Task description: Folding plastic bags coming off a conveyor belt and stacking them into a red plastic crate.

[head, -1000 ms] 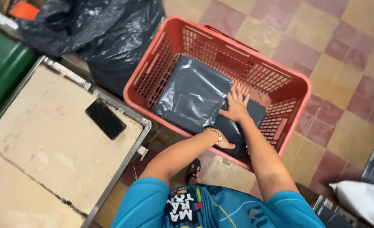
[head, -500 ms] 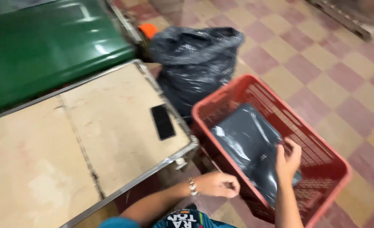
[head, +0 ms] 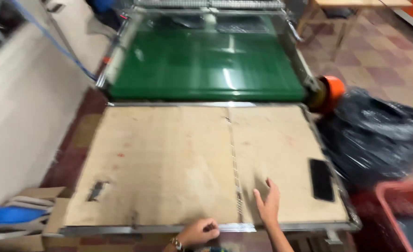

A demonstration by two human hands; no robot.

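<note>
View: has swung up from the basket to face the worktable squarely.
Conveyor belt: green, now fully in sight beyond the table.
Worktable: tan boards in a metal frame.
Black bag: right of the table, as before.
Red basket: only a corner left at lower right.
Phone: flat, unmoved near the right edge.
Right hand: out of the basket, open, flat on the board.
Left hand: curled loosely on the front rail, holding nothing.
</note>
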